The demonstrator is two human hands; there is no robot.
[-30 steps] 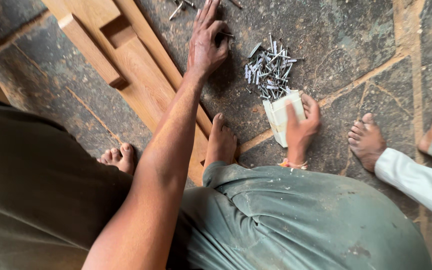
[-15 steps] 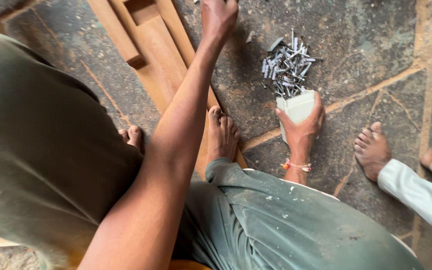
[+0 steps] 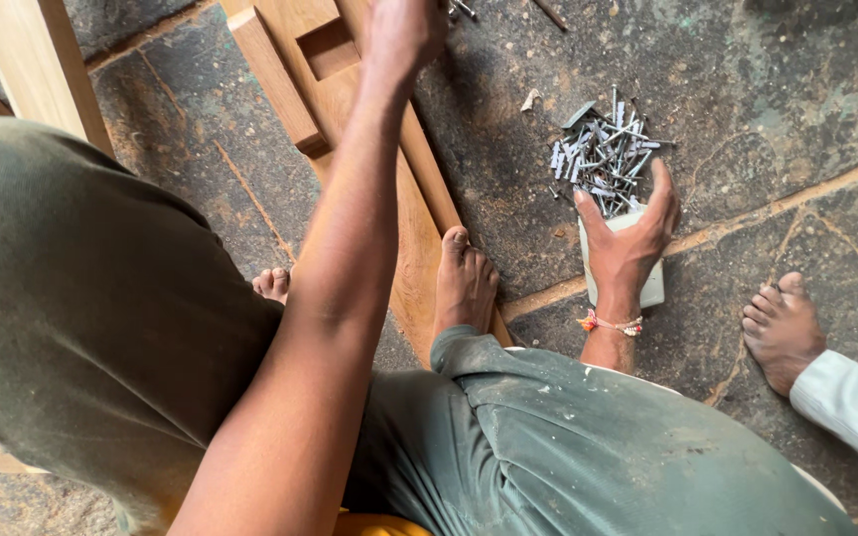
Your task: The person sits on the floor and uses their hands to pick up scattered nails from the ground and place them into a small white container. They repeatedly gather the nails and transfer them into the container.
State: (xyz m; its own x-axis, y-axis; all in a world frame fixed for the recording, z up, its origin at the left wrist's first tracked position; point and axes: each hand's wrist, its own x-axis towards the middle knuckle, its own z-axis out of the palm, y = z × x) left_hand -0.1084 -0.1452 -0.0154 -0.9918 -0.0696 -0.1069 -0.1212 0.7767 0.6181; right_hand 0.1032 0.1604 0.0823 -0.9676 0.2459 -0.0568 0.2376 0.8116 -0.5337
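The right hand [image 3: 628, 248] closes its grip around a small white box [image 3: 638, 283] on the stone floor [image 3: 767, 119], just below the loose, sharp nails [image 3: 603, 154]; it looks light, best held by its sides.

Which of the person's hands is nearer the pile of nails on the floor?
Right. The right hand rests on a white box at the edge of the pile of nails; the left hand is off to its left, above the wooden frame.

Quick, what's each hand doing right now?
Left hand: closed, above the wood; what it holds cannot be told.
Right hand: holding a white box beside the nails.
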